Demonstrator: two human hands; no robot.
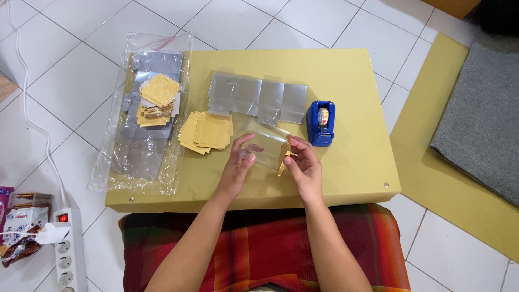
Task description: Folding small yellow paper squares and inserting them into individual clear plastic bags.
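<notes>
Above the yellow counter, left hand and right hand pinch a clear plastic sleeve with gold card: light, flimsy, slippery, best gripped by its edges.

A low yellow board table filled mid-frame; the blue tape dispenser sat right of the silver plastic sleeves, with stacked gold cardboard squares left of centre.

Home floor workspace: white tiled floor, low yellow board table over a lap in a striped sarong, power strip, snack packets, grey mat nearby, small handcraft materials spread out.
</notes>
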